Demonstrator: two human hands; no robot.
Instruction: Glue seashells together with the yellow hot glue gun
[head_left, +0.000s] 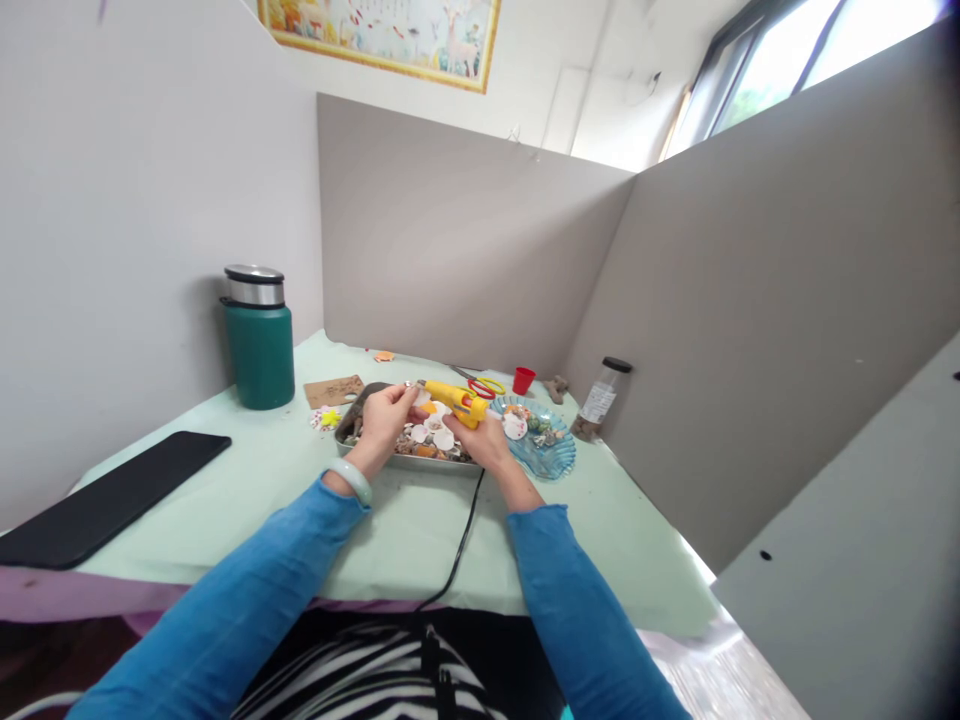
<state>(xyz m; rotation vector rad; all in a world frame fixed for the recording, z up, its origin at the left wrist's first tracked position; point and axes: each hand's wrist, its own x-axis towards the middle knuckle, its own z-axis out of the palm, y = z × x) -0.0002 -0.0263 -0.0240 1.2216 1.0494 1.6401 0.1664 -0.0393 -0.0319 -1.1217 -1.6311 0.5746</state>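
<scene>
My right hand (480, 436) grips a yellow glue gun (454, 401) whose nozzle points left; its black cord (459, 545) runs back toward me. My left hand (386, 415) is pinched closed on a small shell held at the gun's tip. Both hands hover over a metal tray (351, 432) filled with several shells and stones. A pale bangle (349, 477) sits on my left wrist.
A blue glass dish (555, 458) with shells lies right of the tray. Behind stand a green flask (259, 340), a red cup (523, 380), yellow-handled scissors (489, 385) and a clear bottle (600, 402). A black pad (112, 497) lies at the left. Grey partitions close in the table.
</scene>
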